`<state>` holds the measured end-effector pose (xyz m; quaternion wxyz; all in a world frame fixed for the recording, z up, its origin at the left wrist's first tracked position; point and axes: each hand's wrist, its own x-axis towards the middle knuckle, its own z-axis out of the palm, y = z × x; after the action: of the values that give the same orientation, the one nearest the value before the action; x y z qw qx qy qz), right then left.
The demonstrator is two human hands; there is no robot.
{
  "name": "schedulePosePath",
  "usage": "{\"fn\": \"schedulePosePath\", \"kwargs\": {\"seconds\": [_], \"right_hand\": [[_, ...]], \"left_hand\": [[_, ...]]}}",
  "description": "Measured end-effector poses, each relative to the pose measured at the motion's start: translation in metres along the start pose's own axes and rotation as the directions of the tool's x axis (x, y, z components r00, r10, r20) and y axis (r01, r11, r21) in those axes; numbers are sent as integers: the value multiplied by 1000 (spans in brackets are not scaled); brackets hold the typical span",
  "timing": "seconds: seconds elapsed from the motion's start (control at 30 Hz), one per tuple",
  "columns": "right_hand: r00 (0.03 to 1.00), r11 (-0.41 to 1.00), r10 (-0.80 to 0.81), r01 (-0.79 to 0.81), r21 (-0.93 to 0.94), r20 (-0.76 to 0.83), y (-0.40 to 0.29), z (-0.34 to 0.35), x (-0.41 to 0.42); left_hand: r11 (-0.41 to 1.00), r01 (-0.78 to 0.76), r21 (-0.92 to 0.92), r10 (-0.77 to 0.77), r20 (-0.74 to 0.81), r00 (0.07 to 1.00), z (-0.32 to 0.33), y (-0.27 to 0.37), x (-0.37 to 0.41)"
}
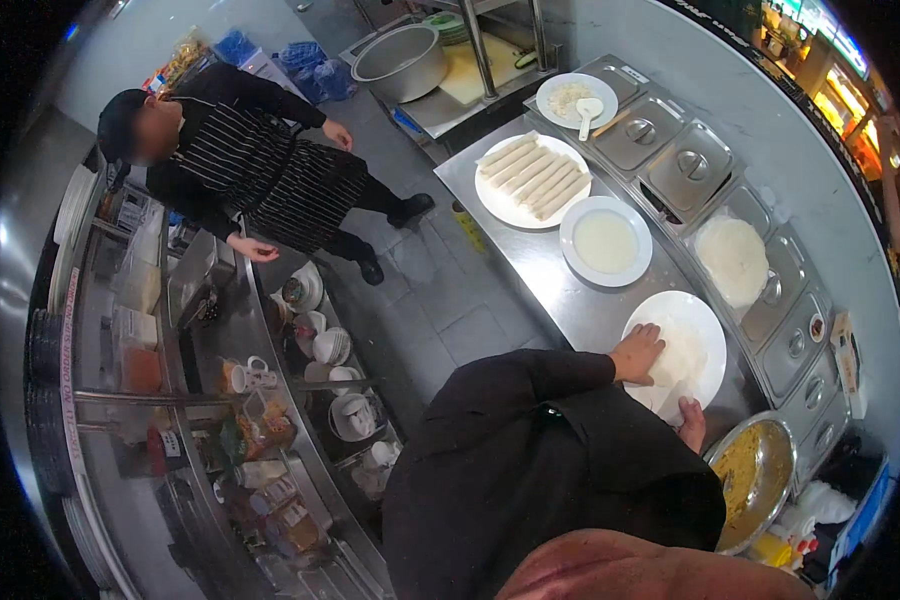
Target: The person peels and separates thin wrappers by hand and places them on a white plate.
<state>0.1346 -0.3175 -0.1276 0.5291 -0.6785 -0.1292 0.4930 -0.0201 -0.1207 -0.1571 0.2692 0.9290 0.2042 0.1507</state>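
A thin white wrapper sheet (679,360) lies on a round white plate (709,322) in front of me. My left hand (640,354) rests flat on the sheet's left part, fingers spread. At the plate's near edge, my right hand (691,424) pinches a raised edge of the sheet. Beyond stand a plate of milky liquid (606,241) and a plate with several uncooked rolls (534,180) side by side. A stack of round wrappers (732,261) lies over the metal lids at the right. The steel bowl (754,480) of yellowish filling is beside my right hand.
Lidded steel food pans (688,166) line the counter's right side. A plate with a white rice paddle (588,112) stands at its far end. Across the aisle, a person in a striped apron (262,176) stands beside shelves holding bowls (333,346). A large metal pot (399,63) is farther back.
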Motion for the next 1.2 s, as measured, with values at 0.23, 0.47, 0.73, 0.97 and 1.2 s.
{"fn": "schedulePosePath", "kwargs": {"seconds": [0.23, 0.47, 0.73, 0.97, 1.2], "right_hand": [[999, 998, -49, 50, 36, -16, 6, 0, 3], [999, 984, -33, 38, 177, -29, 18, -4, 11], [998, 972, -40, 29, 232, 40, 23, -9, 15], [997, 982, -72, 66, 177, 24, 19, -2, 11], [997, 979, 23, -7, 204, -76, 2, 13, -10]], "left_hand": [[1000, 8, -6, -8, -3, 1000, -1, -3, 2], [1000, 18, -23, -19, -61, 998, 12, -18, 11], [994, 65, -91, -74, -102, 992, 10, -27, 25], [963, 171, -209, -179, -19, 984, 12, -26, 31], [965, 172, -196, -204, -158, 966, 32, -45, 35]]}}
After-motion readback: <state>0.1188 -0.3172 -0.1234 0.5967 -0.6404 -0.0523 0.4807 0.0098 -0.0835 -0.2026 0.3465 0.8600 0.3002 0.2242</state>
